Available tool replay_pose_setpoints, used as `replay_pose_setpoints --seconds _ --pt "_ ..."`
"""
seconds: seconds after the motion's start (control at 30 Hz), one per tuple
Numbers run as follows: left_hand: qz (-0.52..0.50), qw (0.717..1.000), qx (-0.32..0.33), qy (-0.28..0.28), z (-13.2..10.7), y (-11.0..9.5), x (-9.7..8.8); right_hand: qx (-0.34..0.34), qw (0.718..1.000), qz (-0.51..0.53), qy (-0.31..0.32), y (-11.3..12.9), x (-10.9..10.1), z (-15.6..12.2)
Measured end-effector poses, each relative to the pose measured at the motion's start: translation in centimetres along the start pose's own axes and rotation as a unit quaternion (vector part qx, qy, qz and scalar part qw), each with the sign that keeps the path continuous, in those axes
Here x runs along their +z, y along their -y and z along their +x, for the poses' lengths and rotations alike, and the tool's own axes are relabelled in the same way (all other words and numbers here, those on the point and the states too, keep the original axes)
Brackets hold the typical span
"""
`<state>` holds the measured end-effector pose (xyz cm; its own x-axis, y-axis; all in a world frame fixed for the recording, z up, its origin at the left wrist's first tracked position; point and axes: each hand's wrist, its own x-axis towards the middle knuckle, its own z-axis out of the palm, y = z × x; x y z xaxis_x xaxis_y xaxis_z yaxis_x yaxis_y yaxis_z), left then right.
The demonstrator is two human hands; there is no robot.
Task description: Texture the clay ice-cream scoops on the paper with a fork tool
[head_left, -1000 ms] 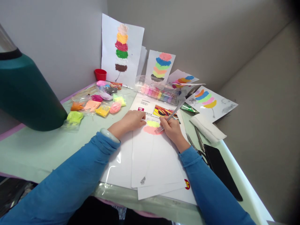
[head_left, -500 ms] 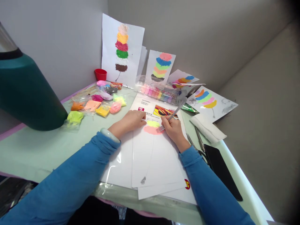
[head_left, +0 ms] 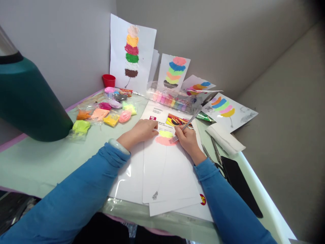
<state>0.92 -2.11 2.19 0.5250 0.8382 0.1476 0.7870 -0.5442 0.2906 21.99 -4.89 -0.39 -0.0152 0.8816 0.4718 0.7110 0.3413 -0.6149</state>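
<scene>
In my right hand [head_left: 187, 138] is a metal fork [head_left: 193, 118], gripped like a pen, its handle slanting up to the right. The tines touch the right part of a pink clay patch [head_left: 162, 141]. Just above that lies a smaller yellow clay patch [head_left: 166, 134]. Both patches sit on a white sheet of paper [head_left: 175, 179], which carries a thin pencil line and a small grey scribble low down. My left hand [head_left: 144, 131] lies with fingers stretched on the sheet's upper left edge, left of the patches, and holds nothing.
Small bags of coloured clay [head_left: 100, 114] lie left, beside a large green bottle [head_left: 30, 98]. A red cup [head_left: 109, 81] and layered clay pictures [head_left: 142, 61] stand behind, near a plastic clay pack [head_left: 172, 101]. Tissue [head_left: 224, 139], scissors [head_left: 219, 168] and a black phone [head_left: 241, 186] lie right.
</scene>
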Motion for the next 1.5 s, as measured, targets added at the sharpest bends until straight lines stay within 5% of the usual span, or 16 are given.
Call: replay_pose_setpoints --seconds 1.5 --pt "0.036 0.999 0.006 0.007 -0.03 -0.36 0.12 0.021 1.0 0.011 0.001 -0.96 0.1 0.33"
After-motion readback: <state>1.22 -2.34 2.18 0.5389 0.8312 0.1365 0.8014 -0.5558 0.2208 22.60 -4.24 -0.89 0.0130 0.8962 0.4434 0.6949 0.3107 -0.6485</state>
